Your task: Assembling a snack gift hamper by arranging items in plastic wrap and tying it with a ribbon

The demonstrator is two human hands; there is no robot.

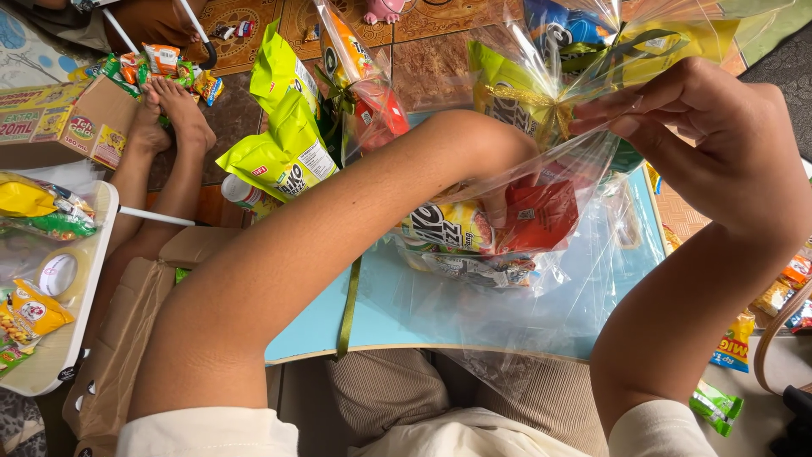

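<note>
Far left I see a white tray w/ a tape roll & snack packs, another person's feet beyond. Lime-green bags next. My left hand is bent in at the wrist, clamped on the clear-wrapped snack bundle on the blue tabletop, prob. to steady it. Right hand, elbow down, pinches the gathered cellophane by the gold ribbon, keeping the neck bunched

The person wears a cream short-sleeved top whose sleeves end high on the upper arms, leaving both forearms, the left hand and the right hand bare, with no rings, watch or bracelet visible, above ribbed beige-brown trousers at the lap.
</note>
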